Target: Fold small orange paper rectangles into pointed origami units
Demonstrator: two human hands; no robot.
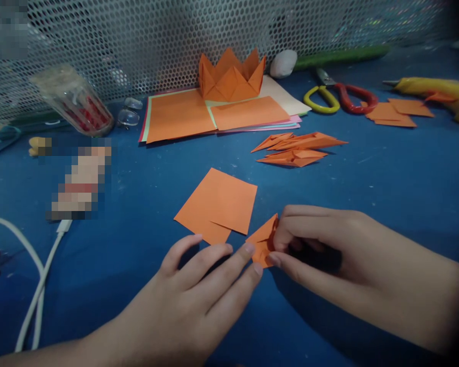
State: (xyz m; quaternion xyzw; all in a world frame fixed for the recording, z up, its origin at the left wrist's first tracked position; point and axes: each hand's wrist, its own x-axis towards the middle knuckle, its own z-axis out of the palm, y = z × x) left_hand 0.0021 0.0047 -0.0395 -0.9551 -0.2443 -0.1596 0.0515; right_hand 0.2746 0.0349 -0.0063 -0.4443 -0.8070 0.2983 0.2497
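Observation:
A small piece of folded orange paper lies on the blue table between my two hands. My right hand pinches its right side between thumb and curled fingers. My left hand is stretched out with its fingers apart, the index fingertip and thumb touching the piece's left edge. Just beyond my left fingers, flat orange paper squares overlap one another. Several pointed folded orange pieces rest farther back. Part of the folded paper is hidden behind my right fingers.
An orange paper crown stands on coloured sheets by the mesh wall. Scissors, a yellow glue gun and more orange squares lie back right. A jar, a blurred-out object and a white cable occupy the left.

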